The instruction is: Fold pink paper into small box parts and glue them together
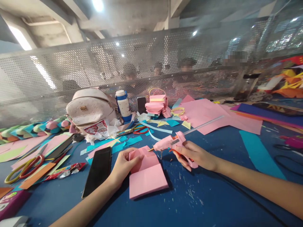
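Note:
My right hand (193, 154) is wrapped round the handle of a pink hot glue gun (171, 142), a finger at its orange trigger. A clear glue stick (208, 122) sticks out of its back end. The nozzle points left and touches or hovers just over the upper edge of a folded pink paper piece (148, 181); I cannot tell which. My left hand (127, 164) pinches that paper at its upper left, thumb on top. The lower part of the paper lies on the blue table, with creases across it. A black phone (98, 170) lies just left of my left hand.
Scissors (33, 165), paper strips and a wrapper lie at the left. Behind stand a pale backpack (91, 108), a bottle (123, 105) and a small pink paper bag (157, 104). Pink sheets (205, 112) spread at the back right. The gun's black cord (248, 200) runs right. People sit beyond a perforated metal screen.

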Tool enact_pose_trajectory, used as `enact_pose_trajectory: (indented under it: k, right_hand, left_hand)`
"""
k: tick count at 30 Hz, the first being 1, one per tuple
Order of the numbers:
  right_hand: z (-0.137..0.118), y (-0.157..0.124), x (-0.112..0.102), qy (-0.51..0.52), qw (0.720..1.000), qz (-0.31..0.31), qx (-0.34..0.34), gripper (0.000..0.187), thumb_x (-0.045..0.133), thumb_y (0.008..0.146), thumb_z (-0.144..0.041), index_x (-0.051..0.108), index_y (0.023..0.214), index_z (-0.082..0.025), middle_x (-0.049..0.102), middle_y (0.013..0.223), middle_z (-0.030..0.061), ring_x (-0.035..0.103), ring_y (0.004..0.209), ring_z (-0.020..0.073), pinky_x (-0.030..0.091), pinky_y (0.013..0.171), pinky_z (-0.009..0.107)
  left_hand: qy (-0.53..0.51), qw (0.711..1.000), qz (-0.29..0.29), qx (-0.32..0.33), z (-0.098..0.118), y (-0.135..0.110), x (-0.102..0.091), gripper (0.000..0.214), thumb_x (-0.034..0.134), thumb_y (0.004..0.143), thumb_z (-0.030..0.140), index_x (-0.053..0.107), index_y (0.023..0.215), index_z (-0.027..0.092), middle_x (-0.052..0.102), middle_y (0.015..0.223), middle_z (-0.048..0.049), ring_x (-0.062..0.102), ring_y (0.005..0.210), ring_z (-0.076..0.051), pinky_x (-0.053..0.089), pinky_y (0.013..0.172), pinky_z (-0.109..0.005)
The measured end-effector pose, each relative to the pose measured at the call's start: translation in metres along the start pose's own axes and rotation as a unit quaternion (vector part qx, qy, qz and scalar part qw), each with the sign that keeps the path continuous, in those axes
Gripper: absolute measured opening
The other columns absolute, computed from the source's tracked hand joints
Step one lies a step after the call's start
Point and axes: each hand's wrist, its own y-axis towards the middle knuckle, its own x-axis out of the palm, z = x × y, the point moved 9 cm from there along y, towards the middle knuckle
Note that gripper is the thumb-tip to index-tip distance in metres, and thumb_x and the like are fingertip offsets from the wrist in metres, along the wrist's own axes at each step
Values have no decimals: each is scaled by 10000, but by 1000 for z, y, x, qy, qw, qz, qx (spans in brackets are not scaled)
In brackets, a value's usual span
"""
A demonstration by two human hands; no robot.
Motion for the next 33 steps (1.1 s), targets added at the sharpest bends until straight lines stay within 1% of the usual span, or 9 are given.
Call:
enact_pose_trajectory:
  k: [3,8,14,19,25,30,33]
  right_hand:
    - [1,1,-2,6,1000,12,1,481,450,957,-565,493,689,-167,499,479,-45,481,369,72,387,400,196]
    - [0,0,1,0,1000,-1,5,475,455,956,-559,501,698,-163,507,482,-40,494,381,76,400,422,198]
    - [1,1,-3,15,1000,22,-3,471,454,957,-557,497,699,-165,505,478,-44,484,374,73,395,414,196]
    - [1,1,3,7,1000,-1,0,470,463,948,-571,516,735,-156,514,496,-42,494,385,72,391,412,188]
    - [3,1,-3,19,999,26,-1,467,447,957,-564,497,718,-166,499,481,-51,481,376,76,405,420,196]
    - [7,0,7,21,1000,-14,8,462,465,945,-575,515,757,-157,512,512,-46,487,392,74,395,401,183]
    - [6,1,5,12,1000,-6,9,468,465,945,-575,515,744,-155,511,500,-45,491,390,73,395,404,180]
  left_hand:
    - [2,1000,-1,-1,0,0,1,377,784,688,468,706,824,125,684,720,-35,593,614,-131,442,554,-191]
    - [9,1000,1,0,1,-1,1,386,786,686,469,706,822,117,671,702,-32,579,605,-121,424,534,-181]
    - [6,1000,1,-1,-1,1,0,405,787,679,481,703,829,115,675,693,-35,588,594,-130,441,545,-196]
    - [6,1000,-1,5,0,0,1,387,790,678,477,705,805,121,673,691,-26,580,591,-122,422,533,-184]
    - [11,1000,0,1,-2,0,1,407,786,669,498,711,818,126,666,663,-19,576,565,-127,420,525,-197]
    - [23,1000,3,17,-1,1,-1,381,784,683,482,708,797,126,649,652,-9,552,567,-111,397,521,-181]
    - [20,1000,0,13,0,1,0,388,778,688,487,699,794,122,659,668,-18,559,576,-114,411,534,-185]
